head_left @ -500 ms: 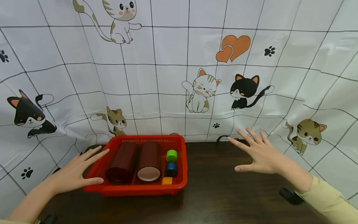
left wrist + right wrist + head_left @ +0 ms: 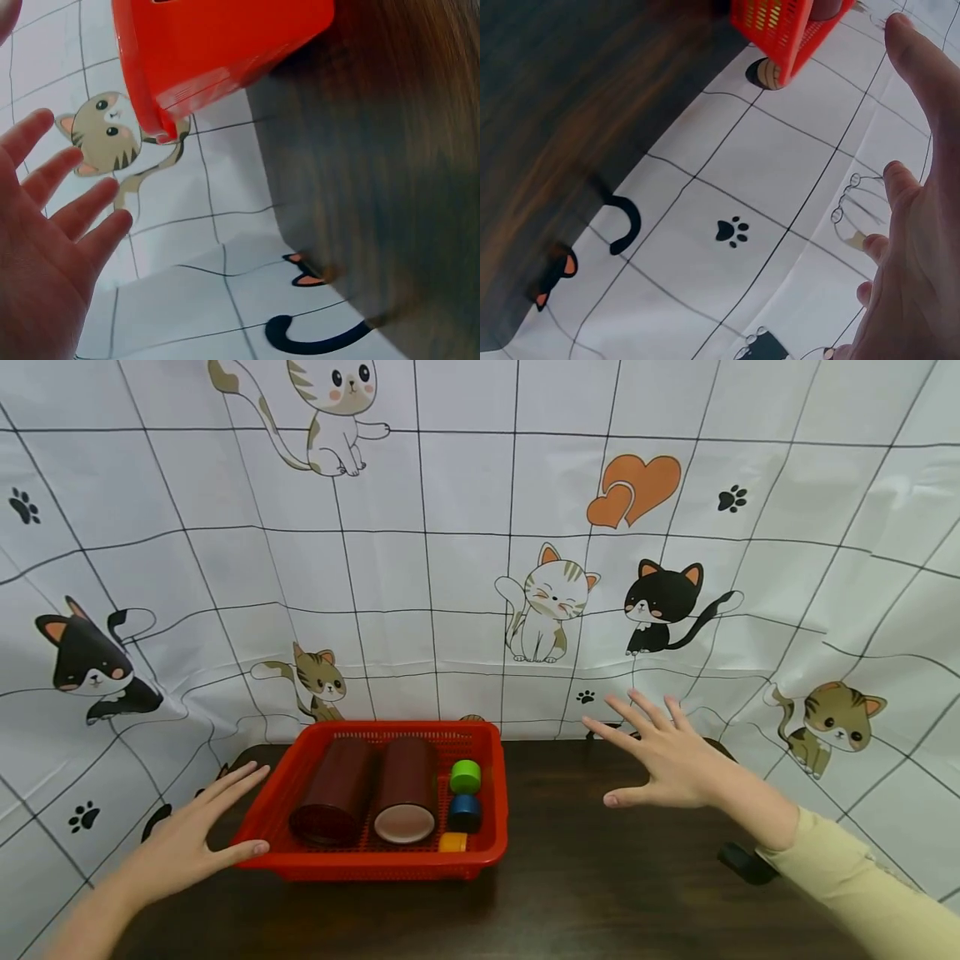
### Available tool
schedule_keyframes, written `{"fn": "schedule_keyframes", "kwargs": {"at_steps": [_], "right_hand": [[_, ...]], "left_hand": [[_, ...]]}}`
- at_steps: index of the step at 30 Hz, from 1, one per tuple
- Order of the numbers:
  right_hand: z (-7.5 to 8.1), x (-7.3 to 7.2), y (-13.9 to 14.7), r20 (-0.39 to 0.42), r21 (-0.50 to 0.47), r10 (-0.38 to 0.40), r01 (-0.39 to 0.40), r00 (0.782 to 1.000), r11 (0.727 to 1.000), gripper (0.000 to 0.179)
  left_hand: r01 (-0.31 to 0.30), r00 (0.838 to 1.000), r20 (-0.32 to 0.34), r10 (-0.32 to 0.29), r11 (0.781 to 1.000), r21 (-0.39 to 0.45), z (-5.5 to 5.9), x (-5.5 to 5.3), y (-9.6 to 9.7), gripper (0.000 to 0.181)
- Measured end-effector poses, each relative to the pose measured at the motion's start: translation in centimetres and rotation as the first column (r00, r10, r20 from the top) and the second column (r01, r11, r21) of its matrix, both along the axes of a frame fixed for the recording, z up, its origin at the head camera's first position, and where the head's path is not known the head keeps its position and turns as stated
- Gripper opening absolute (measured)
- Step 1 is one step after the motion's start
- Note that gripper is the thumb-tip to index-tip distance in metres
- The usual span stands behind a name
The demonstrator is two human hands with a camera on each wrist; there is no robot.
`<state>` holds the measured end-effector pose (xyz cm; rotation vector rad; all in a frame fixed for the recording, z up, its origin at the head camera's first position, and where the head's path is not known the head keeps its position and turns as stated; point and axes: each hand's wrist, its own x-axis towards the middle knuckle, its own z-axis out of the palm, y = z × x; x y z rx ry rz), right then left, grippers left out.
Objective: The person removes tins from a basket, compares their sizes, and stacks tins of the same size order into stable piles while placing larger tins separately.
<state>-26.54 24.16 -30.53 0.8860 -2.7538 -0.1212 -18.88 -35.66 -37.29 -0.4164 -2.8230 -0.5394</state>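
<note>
A red plastic basket (image 2: 375,865) stands on the dark table, with two dark red-brown cylinders lying in it: one on the left (image 2: 333,793), and one (image 2: 408,777) beside it with a pale round end facing me. Along the basket's right side sit a green round piece (image 2: 465,777), a dark blue one (image 2: 464,814) and a yellow one (image 2: 453,842). My left hand (image 2: 183,842), fingers spread, is at the basket's left side, its thumb tip overlapping the rim in the head view. Well right of the basket, my right hand (image 2: 675,768) is held out with fingers spread and holds nothing.
Behind the table (image 2: 570,868) hangs a white sheet (image 2: 465,568) with a grid and cartoon cats, which also covers both sides. A dark band or strap (image 2: 747,863) shows under the right wrist, by a pale yellow sleeve (image 2: 847,868).
My left hand has drawn a little to the left, its fingertips now outside the basket's rim. The right hand has shifted left toward the basket. Basket and contents stay put; the view has turned slightly.
</note>
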Motion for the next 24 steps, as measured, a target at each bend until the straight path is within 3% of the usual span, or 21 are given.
{"fn": "schedule_keyframes", "kwargs": {"at_steps": [9,16,24], "right_hand": [[0.7,-1.7,-2.4,0.007,0.008,0.041,-0.041,0.999,0.999,0.097],[1.5,-2.8,-4.3,0.004,0.013,0.087,-0.087,0.996,0.996,0.094],[2.3,-3.6,-7.1,0.008,0.014,0.143,-0.143,0.99,0.99,0.094]], "left_hand": [[-0.015,0.999,-0.038,0.018,0.995,0.099,-2.2,0.5,-0.4,0.084],[0.031,0.989,-0.145,0.001,0.976,0.215,-4.1,0.7,0.0,0.074],[-0.01,0.988,-0.144,0.046,0.97,0.243,-4.9,1.4,-0.1,0.062]]}}
